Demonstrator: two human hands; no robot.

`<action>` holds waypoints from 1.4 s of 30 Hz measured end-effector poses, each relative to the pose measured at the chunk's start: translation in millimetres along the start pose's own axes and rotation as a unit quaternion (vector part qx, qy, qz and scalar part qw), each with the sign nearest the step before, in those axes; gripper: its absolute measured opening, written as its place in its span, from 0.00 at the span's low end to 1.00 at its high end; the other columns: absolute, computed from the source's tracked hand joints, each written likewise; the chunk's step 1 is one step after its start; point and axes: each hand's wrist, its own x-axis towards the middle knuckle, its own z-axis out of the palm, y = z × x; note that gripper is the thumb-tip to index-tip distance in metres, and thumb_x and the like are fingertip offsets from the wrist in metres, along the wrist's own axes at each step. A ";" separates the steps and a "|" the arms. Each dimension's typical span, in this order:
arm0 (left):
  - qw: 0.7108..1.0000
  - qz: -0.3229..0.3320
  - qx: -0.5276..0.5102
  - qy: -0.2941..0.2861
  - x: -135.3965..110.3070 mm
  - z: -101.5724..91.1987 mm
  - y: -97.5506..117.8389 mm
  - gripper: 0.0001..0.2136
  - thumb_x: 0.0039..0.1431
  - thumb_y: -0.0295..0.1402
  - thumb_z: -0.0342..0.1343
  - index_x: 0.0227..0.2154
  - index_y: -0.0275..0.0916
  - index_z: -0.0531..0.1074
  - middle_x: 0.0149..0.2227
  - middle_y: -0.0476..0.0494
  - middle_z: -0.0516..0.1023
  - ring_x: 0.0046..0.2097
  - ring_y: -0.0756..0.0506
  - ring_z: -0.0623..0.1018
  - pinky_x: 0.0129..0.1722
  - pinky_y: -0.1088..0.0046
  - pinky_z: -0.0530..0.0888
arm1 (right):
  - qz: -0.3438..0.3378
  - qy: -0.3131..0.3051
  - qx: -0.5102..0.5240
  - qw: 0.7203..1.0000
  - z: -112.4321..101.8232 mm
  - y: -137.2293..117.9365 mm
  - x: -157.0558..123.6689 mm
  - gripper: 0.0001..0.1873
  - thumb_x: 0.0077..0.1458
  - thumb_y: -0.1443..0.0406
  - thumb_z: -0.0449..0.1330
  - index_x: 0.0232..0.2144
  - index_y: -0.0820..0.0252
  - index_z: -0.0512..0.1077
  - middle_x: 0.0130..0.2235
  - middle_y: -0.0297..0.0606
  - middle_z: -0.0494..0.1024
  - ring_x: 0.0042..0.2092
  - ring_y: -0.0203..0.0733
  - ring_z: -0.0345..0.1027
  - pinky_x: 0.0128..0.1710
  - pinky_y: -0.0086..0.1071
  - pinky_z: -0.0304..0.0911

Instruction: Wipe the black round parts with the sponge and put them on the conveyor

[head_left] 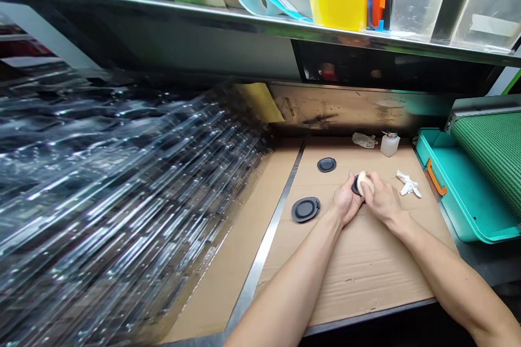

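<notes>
My left hand (345,200) is closed around a small black oval part (355,185), most of it hidden by the fingers. Against that part, my right hand (382,198) presses an off-white wiping pad or cloth (365,183) pinched in its fingers. Two similar black oval plastic pieces lie on the cardboard to the left: a smaller one (326,165) farther back and a larger one (305,210) nearer. To the right of my hands rests a crumpled white cloth or glove (409,184). Behind them stands a white pump bottle (389,145) with a metal top.
Stacked clear plastic trays (122,190) fill the left side. A teal bin (458,219) with an orange handle sits at right, beside a green conveyor belt (492,143). A metal shelf (260,21) crosses above, holding a yellow container (337,8). Cardboard (366,282) covers the table.
</notes>
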 end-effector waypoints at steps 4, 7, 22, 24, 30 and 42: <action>1.000 0.003 -0.002 0.000 1.8 -2.7 -1.0 0.20 0.74 0.39 0.40 0.46 0.33 0.76 0.46 0.35 0.82 0.51 0.42 0.80 0.56 0.60 0.75 | 0.040 -0.024 -0.069 0.997 -0.4 -10.6 1.1 0.21 0.71 0.54 0.45 0.57 0.56 0.64 0.44 0.43 0.82 0.41 0.48 0.77 0.39 0.33 0.63; 1.000 0.003 0.003 0.004 2.7 -3.9 -1.8 0.20 0.74 0.40 0.42 0.47 0.33 0.76 0.46 0.35 0.82 0.51 0.41 0.80 0.56 0.60 0.76 | 0.024 -0.036 -0.087 0.995 1.6 -13.8 2.1 0.22 0.71 0.54 0.43 0.58 0.57 0.63 0.46 0.45 0.81 0.42 0.48 0.77 0.39 0.33 0.63; 1.000 0.011 -0.001 -0.001 1.0 -1.7 -2.7 0.19 0.74 0.39 0.42 0.49 0.35 0.75 0.48 0.35 0.81 0.51 0.42 0.80 0.57 0.61 0.75 | 0.044 -0.032 -0.079 0.995 6.6 -18.2 -1.6 0.20 0.72 0.54 0.43 0.55 0.58 0.63 0.44 0.46 0.81 0.40 0.46 0.77 0.36 0.32 0.62; 1.000 0.000 -0.009 -0.014 0.7 -2.4 -2.9 0.18 0.73 0.40 0.44 0.49 0.37 0.75 0.48 0.36 0.81 0.52 0.41 0.80 0.57 0.59 0.75 | 0.025 -0.043 -0.065 0.997 7.5 -21.4 -5.0 0.20 0.71 0.54 0.44 0.56 0.58 0.63 0.43 0.45 0.81 0.39 0.46 0.77 0.36 0.31 0.62; 0.999 0.012 -0.027 -0.020 1.8 -2.5 0.9 0.17 0.73 0.37 0.43 0.45 0.34 0.77 0.49 0.35 0.80 0.53 0.42 0.79 0.58 0.63 0.74 | 0.025 -0.012 -0.087 0.996 12.6 -15.7 -3.5 0.21 0.72 0.53 0.43 0.58 0.54 0.62 0.43 0.42 0.82 0.38 0.45 0.77 0.34 0.31 0.61; 0.999 -0.025 -0.020 0.019 -5.6 0.1 11.5 0.19 0.73 0.41 0.40 0.45 0.33 0.71 0.49 0.25 0.79 0.50 0.36 0.81 0.43 0.62 0.79 | 0.087 0.124 0.031 0.988 0.6 39.0 9.7 0.21 0.69 0.53 0.47 0.55 0.58 0.67 0.45 0.43 0.82 0.42 0.48 0.76 0.40 0.33 0.60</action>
